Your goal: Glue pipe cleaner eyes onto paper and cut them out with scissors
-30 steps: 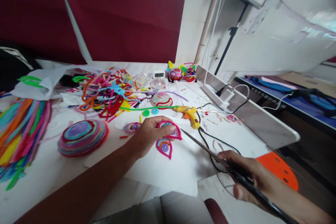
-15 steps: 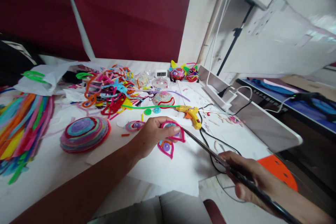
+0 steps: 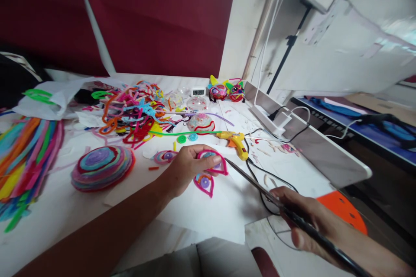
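My left hand (image 3: 186, 167) is closed on a pink-rimmed teardrop piece (image 3: 215, 161) made of coiled pipe cleaner, held just above the white table (image 3: 58, 212). A second pink teardrop piece (image 3: 204, 183) lies on white paper right below it, and a third (image 3: 165, 156) lies to the left. My right hand (image 3: 308, 220) grips a pair of long scissors (image 3: 253, 185) whose tip reaches the right point of the held teardrop.
A yellow glue gun (image 3: 236, 141) with a black cord (image 3: 260, 173) lies behind the hands. A round multicoloured coil mat (image 3: 101, 167) sits at the left, a tangle of pipe cleaners (image 3: 133, 110) behind it, and a bundle of straight ones (image 3: 22, 160) at the far left. An orange stool (image 3: 344, 212) stands at the right.
The scissors' tip has moved up to the held teardrop's right point. My left hand has stayed closed on the piece, almost in place.
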The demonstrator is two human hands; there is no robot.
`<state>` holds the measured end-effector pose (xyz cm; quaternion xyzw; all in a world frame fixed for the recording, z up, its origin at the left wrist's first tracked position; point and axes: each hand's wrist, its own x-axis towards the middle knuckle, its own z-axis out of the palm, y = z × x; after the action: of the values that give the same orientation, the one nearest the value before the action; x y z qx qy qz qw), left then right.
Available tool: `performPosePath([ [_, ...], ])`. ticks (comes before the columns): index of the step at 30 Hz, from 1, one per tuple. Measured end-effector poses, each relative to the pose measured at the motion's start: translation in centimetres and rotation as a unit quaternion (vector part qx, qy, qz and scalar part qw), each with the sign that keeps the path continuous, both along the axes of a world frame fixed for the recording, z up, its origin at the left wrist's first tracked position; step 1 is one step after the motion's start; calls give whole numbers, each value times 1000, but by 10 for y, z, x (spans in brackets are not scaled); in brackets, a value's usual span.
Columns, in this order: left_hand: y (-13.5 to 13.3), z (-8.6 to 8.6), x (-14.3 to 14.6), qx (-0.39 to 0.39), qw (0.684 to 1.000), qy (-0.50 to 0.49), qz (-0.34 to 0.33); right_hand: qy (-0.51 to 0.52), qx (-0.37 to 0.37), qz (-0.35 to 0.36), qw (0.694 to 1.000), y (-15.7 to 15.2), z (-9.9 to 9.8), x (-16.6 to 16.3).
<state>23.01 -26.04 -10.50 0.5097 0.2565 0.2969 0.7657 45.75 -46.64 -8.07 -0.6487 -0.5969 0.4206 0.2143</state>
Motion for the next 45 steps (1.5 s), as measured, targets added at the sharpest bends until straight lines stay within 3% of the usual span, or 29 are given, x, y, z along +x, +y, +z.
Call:
performPosePath([
  [12, 0, 4, 1, 25, 999, -3, 23, -16, 6, -1, 1000, -2, 3, 0],
  [35, -4, 6, 2, 7, 1000, 27, 1, 6, -16, 1, 1000, 3, 2, -1],
  [45, -5, 2, 2, 17, 999, 42, -12, -6, 8, -1, 1000, 11, 8, -9],
])
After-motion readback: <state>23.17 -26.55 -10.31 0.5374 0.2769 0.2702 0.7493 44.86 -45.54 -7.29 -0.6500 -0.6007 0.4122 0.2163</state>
